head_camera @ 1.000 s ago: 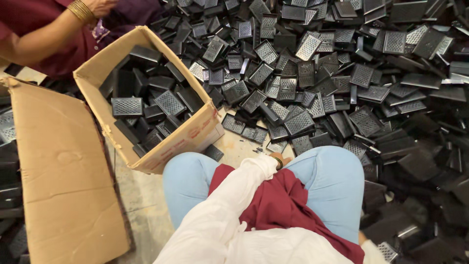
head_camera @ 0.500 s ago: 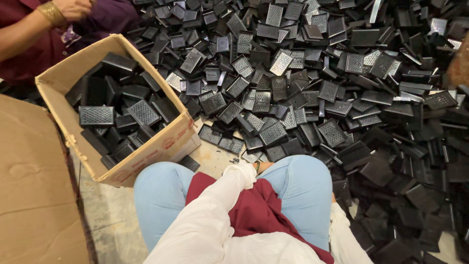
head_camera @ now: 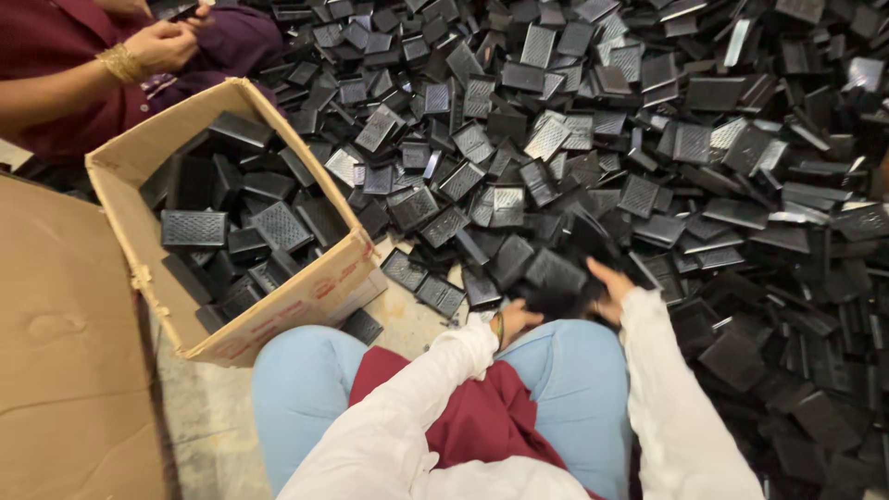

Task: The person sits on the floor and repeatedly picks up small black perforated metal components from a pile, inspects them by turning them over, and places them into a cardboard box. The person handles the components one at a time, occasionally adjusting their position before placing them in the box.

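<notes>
A big heap of black plastic parts (head_camera: 593, 148) with grid-patterned faces covers the floor in front of me. I sit with my knees in light blue trousers at its near edge. My left hand (head_camera: 515, 320), with a bangle at the wrist, is curled at the left side of a black plastic part (head_camera: 554, 294) just past my knees. On the part's right side, my right hand (head_camera: 609, 283) comes out of a white sleeve and closes its fingers on it. How each finger lies on the part is hard to make out.
An open cardboard box (head_camera: 294, 298), partly filled with the same black parts, stands to my left. A flat sheet of cardboard (head_camera: 65, 352) lies at the far left. Another person's hands (head_camera: 162, 42), one with a gold bangle, work at the top left.
My right hand has come into view and reached to the pile's edge. My left hand has moved forward off my lap to the same black part. The view has shifted right.
</notes>
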`<state>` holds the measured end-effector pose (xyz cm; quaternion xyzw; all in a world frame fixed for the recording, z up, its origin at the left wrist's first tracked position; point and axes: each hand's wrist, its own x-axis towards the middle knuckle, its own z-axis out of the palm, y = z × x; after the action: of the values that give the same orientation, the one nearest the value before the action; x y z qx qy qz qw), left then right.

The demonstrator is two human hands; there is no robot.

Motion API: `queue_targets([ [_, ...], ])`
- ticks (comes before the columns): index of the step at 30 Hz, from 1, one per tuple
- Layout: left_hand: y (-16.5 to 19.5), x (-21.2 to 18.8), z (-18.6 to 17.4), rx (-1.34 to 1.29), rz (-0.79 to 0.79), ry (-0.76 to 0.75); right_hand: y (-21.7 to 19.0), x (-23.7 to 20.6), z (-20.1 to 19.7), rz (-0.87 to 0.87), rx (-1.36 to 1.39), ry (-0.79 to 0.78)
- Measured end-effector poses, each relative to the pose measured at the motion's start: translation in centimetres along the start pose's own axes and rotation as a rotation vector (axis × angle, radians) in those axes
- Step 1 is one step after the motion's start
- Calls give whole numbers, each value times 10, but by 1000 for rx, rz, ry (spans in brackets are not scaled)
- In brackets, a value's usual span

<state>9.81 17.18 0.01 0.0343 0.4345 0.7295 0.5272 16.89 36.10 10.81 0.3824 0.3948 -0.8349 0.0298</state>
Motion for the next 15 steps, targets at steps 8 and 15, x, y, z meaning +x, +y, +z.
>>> queue_targets([
  [8, 59, -54, -50, 1009, 163, 521, 12, 30, 79, -425, -1186, 617],
  [15, 57, -80, -46, 1253, 248, 463, 6, -2, 62, -599, -988, 796],
])
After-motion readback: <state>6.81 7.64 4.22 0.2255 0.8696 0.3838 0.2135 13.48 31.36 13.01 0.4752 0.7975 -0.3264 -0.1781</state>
